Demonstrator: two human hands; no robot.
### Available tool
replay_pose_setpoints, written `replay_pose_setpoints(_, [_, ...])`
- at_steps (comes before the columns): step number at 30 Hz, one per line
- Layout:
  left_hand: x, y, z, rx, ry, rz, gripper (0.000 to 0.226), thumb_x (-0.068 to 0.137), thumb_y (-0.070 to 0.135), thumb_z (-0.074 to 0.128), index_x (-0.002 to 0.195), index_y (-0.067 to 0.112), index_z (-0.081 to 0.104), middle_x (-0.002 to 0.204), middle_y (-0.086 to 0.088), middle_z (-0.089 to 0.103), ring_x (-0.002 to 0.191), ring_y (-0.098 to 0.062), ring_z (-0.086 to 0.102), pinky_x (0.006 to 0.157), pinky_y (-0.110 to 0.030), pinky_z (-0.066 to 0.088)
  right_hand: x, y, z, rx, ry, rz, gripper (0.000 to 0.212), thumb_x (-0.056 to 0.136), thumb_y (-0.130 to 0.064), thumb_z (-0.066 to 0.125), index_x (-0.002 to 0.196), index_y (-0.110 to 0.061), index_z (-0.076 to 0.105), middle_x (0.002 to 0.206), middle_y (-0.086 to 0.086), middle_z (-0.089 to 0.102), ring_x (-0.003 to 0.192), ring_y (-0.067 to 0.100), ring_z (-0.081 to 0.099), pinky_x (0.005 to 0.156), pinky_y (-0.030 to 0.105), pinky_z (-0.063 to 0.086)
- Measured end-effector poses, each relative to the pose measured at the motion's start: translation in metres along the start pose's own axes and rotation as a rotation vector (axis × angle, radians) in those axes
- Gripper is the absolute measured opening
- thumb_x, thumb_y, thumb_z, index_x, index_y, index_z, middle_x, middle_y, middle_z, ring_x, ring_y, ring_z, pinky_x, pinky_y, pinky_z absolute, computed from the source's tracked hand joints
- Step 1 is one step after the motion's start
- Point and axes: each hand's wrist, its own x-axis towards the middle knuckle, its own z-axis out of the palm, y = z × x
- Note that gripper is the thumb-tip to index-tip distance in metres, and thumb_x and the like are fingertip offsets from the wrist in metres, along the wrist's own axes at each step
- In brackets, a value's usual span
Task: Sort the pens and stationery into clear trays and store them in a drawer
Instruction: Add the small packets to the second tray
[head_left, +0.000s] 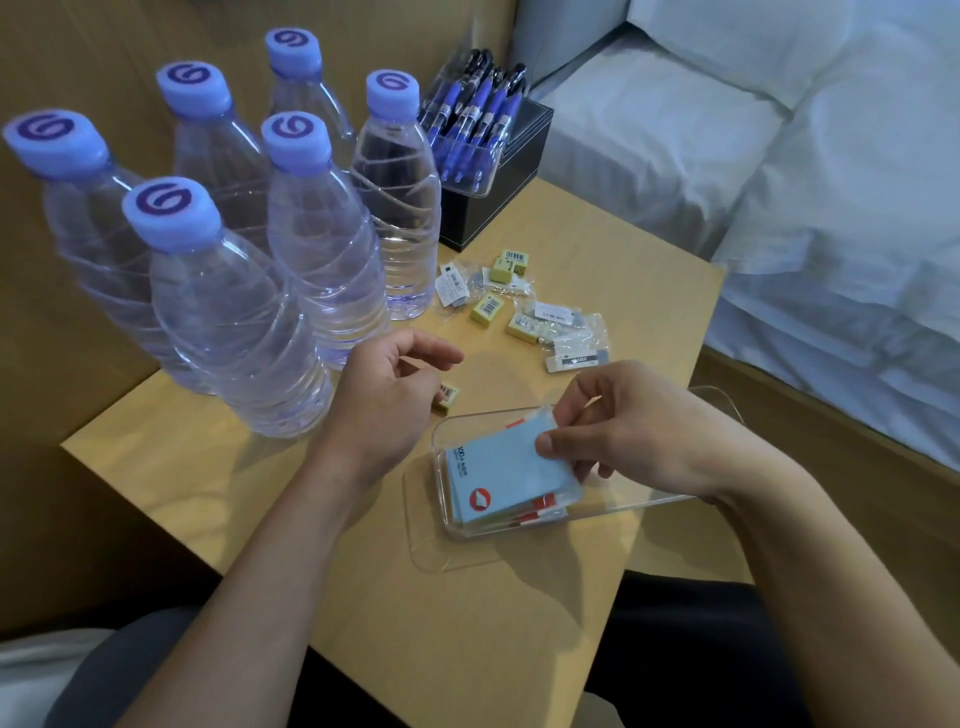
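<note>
A clear tray (613, 512) lies on the wooden nightstand (467, 597) near its right edge. Inside it are wrapped sticky-note pads, and my right hand (639, 436) pinches the top pale blue pad (498, 467) over the tray. My left hand (389, 395) hovers beside the tray with loosely curled fingers, holding nothing, right next to a small yellow eraser (450, 393). Several more yellow erasers and small wrapped packets (540, 306) lie scattered behind. Another clear tray (480, 182) full of blue pens (475, 111) rests on a black box (511, 192) at the back.
Several water bottles (244, 322) with blue caps crowd the left half of the nightstand, close to my left hand. A bed with white bedding (805, 171) runs along the right side. A wooden wall panel (104, 47) stands behind the bottles.
</note>
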Motion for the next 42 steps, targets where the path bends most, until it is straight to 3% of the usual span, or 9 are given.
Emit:
replay_pose_setpoints(4, [0.001,-0.001,0.000,0.039,-0.003,0.004,0.036,0.087,-0.004,0.053,0.094,0.025,0.073,0.071,-0.010,0.054,0.061,-0.019,0.047,0.051,-0.027,0.040,0.003,0.002,0.010,-0.268,0.095,-0.017,0.020,0.082,-0.035,0.079,0.082,-0.020,0.065,0.075,-0.003,0.072,0.071,0.014,0.069,0.068,0.035,0.059])
replay_pose_setpoints(10, [0.002,-0.003,0.000,0.125,0.001,0.034,0.040,0.088,-0.006,0.052,0.094,0.028,0.072,0.084,-0.028,0.062,0.066,-0.023,0.053,0.055,-0.031,0.046,0.001,-0.004,0.015,-0.515,0.176,0.011,0.034,0.080,-0.051,0.074,0.071,-0.021,0.063,0.078,-0.004,0.065,0.071,0.016,0.060,0.062,0.037,0.054])
replay_pose_setpoints(16, [0.001,-0.003,0.002,0.197,-0.037,-0.002,0.054,0.079,-0.016,0.043,0.096,0.027,0.072,0.057,0.004,0.043,0.044,-0.004,0.037,0.047,-0.019,0.037,-0.003,-0.007,-0.009,-0.370,0.317,-0.109,0.035,0.088,-0.042,0.070,0.064,-0.019,0.058,0.059,-0.006,0.053,0.055,0.008,0.048,0.048,0.021,0.034])
replay_pose_setpoints(22, [0.000,-0.004,0.003,0.216,-0.048,0.039,0.048,0.084,-0.013,0.048,0.098,0.026,0.072,0.074,-0.003,0.053,0.063,-0.008,0.050,0.053,-0.015,0.043,0.049,0.016,-0.031,-0.410,0.485,-0.191,0.006,0.088,-0.023,0.066,0.089,-0.024,0.071,0.085,-0.009,0.058,0.087,0.016,0.056,0.068,0.029,0.039])
replay_pose_setpoints(25, [0.000,-0.002,0.001,0.142,-0.028,0.051,0.041,0.085,-0.012,0.053,0.096,0.021,0.072,0.083,-0.002,0.063,0.071,0.000,0.059,0.067,-0.012,0.049,0.069,0.024,-0.028,-0.459,0.459,-0.160,0.025,0.086,-0.019,0.067,0.110,-0.026,0.069,0.104,-0.002,0.054,0.097,0.016,0.051,0.076,0.028,0.036])
replay_pose_setpoints(28, [0.000,-0.001,0.001,0.073,-0.018,0.062,0.040,0.084,-0.014,0.052,0.099,0.018,0.073,0.099,-0.004,0.072,0.095,-0.008,0.067,0.086,-0.021,0.053,0.083,0.027,-0.026,-0.437,0.458,-0.137,0.033,0.082,-0.014,0.067,0.114,-0.024,0.064,0.113,0.000,0.055,0.101,0.019,0.054,0.078,0.030,0.041])
replay_pose_setpoints(31, [-0.002,0.001,0.004,-0.007,-0.031,0.086,0.034,0.082,-0.010,0.055,0.100,0.012,0.073,0.101,-0.003,0.075,0.099,-0.011,0.069,0.091,-0.024,0.054,0.089,0.029,-0.028,-0.415,0.469,-0.104,0.030,0.079,-0.015,0.069,0.106,-0.025,0.059,0.105,-0.001,0.057,0.094,0.018,0.053,0.073,0.030,0.039])
replay_pose_setpoints(37, [-0.001,-0.003,0.004,-0.055,-0.070,0.090,0.026,0.072,0.000,0.048,0.086,0.002,0.070,0.074,-0.016,0.069,0.068,-0.015,0.063,0.064,-0.021,0.051,0.076,0.035,-0.035,-0.432,0.396,-0.158,0.007,0.082,-0.019,0.074,0.081,-0.019,0.067,0.075,-0.008,0.056,0.069,0.012,0.051,0.055,0.024,0.038])
replay_pose_setpoints(42, [0.000,-0.005,0.002,0.000,-0.143,0.086,0.024,0.076,0.011,0.052,0.088,0.002,0.070,0.098,-0.007,0.077,0.097,-0.008,0.070,0.071,-0.018,0.053,0.044,0.027,-0.046,-0.238,0.405,-0.282,0.011,0.083,-0.023,0.077,0.078,-0.018,0.068,0.078,-0.003,0.070,0.076,0.016,0.065,0.072,0.031,0.052])
